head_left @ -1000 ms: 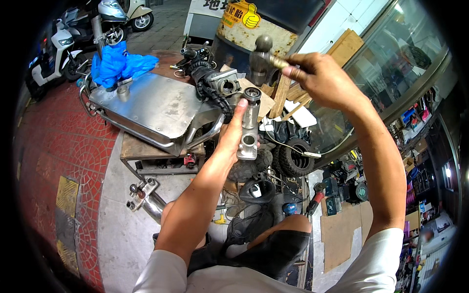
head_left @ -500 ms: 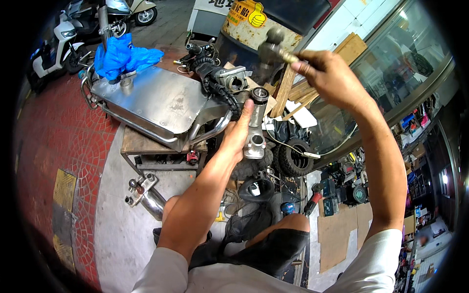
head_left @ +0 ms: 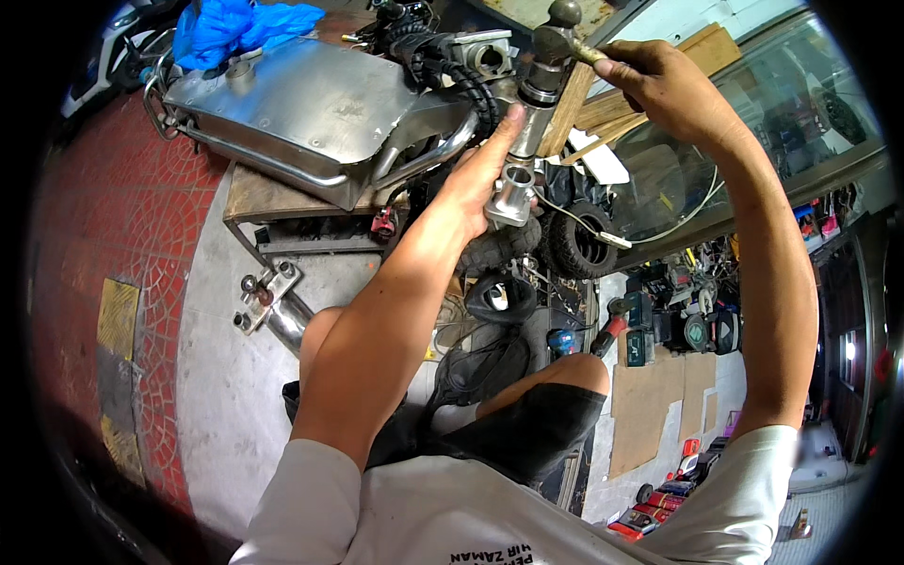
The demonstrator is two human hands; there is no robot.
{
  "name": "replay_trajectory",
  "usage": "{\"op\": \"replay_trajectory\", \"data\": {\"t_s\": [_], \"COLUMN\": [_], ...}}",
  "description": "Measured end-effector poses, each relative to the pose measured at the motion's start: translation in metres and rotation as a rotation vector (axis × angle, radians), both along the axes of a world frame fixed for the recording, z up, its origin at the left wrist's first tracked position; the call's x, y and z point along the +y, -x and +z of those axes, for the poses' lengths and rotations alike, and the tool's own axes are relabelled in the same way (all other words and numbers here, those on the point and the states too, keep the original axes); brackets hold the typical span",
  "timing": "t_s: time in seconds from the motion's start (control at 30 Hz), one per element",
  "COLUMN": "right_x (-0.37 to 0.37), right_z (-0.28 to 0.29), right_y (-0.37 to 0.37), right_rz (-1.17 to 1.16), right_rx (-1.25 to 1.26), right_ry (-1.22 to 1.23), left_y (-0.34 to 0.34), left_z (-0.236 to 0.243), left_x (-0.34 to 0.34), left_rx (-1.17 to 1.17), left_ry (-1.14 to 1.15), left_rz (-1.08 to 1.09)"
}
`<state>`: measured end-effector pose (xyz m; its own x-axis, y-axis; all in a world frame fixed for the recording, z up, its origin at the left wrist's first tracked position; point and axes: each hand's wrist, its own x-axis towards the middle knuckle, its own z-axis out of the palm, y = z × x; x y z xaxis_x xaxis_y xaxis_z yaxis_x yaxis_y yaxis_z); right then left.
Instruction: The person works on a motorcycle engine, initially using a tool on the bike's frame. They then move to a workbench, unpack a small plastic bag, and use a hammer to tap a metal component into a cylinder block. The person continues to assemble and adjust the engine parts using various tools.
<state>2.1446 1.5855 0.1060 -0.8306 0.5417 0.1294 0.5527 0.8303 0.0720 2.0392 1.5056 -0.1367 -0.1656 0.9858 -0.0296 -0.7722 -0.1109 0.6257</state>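
My right hand (head_left: 659,80) is closed round the yellowish handle of a ball-peen hammer (head_left: 554,43), raised ahead of me. The hammer's head rests on or just over a short cylindrical metal piece (head_left: 546,75) at the top of a silver metal tube (head_left: 533,130); whether they touch, I cannot tell. A dark ring sits round the tube's upper end. My left hand (head_left: 476,174) grips the tube from the left, thumb pointing up along it; its other fingers are mostly hidden. Below the tube is a silver clamp-like fitting (head_left: 513,196) with a round opening.
A silver metal frame (head_left: 292,104) with black cables lies on a low bench (head_left: 254,202) at the left. Blue plastic (head_left: 221,33) lies on it. Tyres (head_left: 579,240), wooden boards (head_left: 612,104) and a glass panel (head_left: 772,141) stand beyond. Another clamp fitting (head_left: 268,297) is on the floor.
The hammer has come down from above onto or close to the top of the tube. My view has tilted down, so the bench and frame appear higher. My left hand keeps its grip.
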Motion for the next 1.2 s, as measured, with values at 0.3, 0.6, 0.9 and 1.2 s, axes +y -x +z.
{"op": "replay_trajectory", "data": {"t_s": [0.3,0.6,0.9,1.2], "right_x": [-0.006,-0.016,-0.023,-0.021], "right_z": [0.004,0.016,0.02,0.019], "right_y": [-0.013,-0.014,0.004,0.002], "right_rz": [-0.007,-0.02,0.088,-0.068], "right_rx": [0.026,0.082,0.004,0.228], "right_ry": [-0.068,-0.015,-0.028,0.012], "left_y": [-0.003,-0.008,-0.012,-0.012], "left_z": [0.006,0.012,0.013,0.008], "left_x": [0.001,0.003,0.007,0.007], "left_rx": [-0.001,-0.039,0.015,0.064], "left_ry": [-0.008,-0.022,0.07,0.086], "left_rz": [0.044,0.066,0.095,0.103]}}
